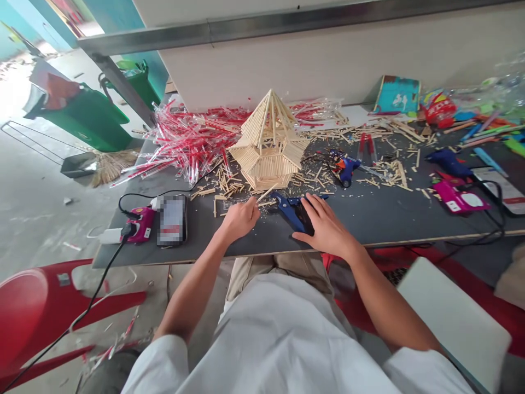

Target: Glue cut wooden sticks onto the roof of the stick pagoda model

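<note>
My left hand (pixel 241 220) is closed, pinching a thin wooden stick (pixel 267 193) that points up and to the right. My right hand (pixel 325 223) has its fingers stretched out and thumb apart, right beside a blue-handled cutter (pixel 290 212) on the table; its fingers partly cover the tool, and whether they touch it I cannot tell. Just beyond both hands stands a pagoda-like model (pixel 270 148) built of wooden sticks, with a pointed roof over a wider tier. A clear ruler (pixel 232 203) lies partly behind my left hand.
Red-and-clear plastic wrappers (pixel 192 137) heap up at the back left. Short stick pieces (pixel 394 175) are scattered around the model. A blue glue gun (pixel 344 168) lies right of it. A phone (pixel 171 220) and pink power strip (pixel 141 224) sit left, a pink box (pixel 459 196) right.
</note>
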Available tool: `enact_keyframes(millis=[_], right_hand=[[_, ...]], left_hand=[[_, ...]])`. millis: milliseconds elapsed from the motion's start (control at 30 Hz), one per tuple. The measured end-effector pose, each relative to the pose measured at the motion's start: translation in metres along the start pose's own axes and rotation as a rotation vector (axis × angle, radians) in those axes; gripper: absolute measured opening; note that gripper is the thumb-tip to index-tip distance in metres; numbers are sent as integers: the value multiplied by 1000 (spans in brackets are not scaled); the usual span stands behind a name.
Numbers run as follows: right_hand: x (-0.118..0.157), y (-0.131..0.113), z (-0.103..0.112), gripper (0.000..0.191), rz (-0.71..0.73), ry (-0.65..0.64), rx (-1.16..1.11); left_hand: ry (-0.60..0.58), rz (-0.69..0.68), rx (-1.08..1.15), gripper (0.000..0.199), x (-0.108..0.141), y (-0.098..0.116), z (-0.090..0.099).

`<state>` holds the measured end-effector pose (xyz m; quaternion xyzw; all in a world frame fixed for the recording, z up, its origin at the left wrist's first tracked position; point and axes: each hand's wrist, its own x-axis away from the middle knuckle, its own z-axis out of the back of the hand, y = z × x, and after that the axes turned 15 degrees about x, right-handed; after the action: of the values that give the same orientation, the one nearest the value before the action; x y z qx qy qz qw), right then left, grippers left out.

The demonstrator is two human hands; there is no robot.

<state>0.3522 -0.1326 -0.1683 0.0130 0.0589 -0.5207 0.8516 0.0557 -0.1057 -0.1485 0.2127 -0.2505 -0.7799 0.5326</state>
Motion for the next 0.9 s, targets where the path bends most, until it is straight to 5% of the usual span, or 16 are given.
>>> enact_keyframes(millis=[233,533,900], right_hand=[[-10,-4,7,92,-40,-4,57],[-4,-23,15,62,-193,-21,239],[16,-16,51,49,-209,-219,-347]], left_hand=[[49,-94,297,21,-19,18,6],[95,-93,513,24,-38,12,2],[99,-29,583,23,-30,17,3]])
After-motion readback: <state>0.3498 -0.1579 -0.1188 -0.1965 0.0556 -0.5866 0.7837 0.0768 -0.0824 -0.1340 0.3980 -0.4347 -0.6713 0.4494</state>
